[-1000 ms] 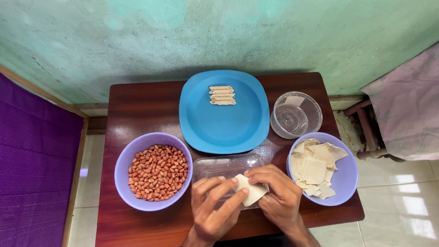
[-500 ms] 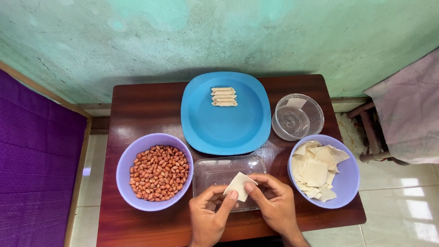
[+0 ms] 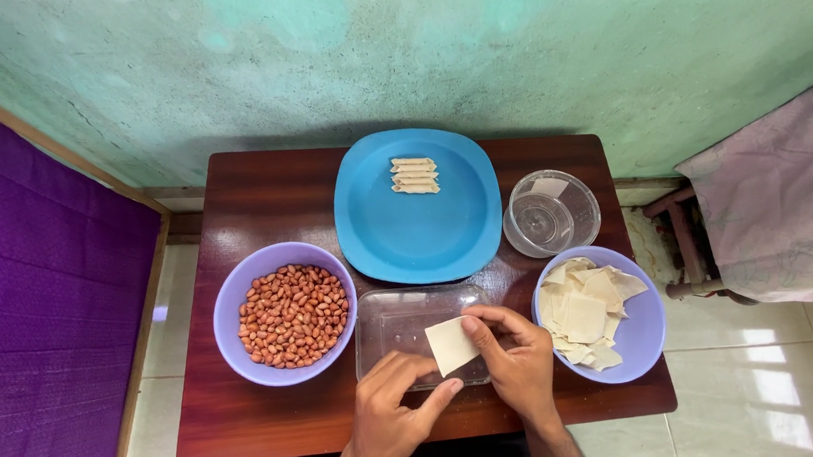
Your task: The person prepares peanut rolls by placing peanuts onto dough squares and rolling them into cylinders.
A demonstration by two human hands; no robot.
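Note:
My right hand pinches a pale square dough wrapper by its right edge, holding it flat over the clear rectangular tray. My left hand rests just below, fingers loosely spread, its fingertips near the wrapper's lower corner but not clearly gripping it. A lilac bowl of several more cut wrappers sits to the right. A lilac bowl of red-skinned peanuts sits to the left. Several rolled wrappers lie on the blue plate.
A small clear bowl with a little water stands at the back right of the dark wooden table. A green wall is behind, a purple cloth on the left, and a cloth-covered stool on the right.
The wrapper has been opened out flat over the tray and now sits in my right fingers; my left hand has slid down and away from it.

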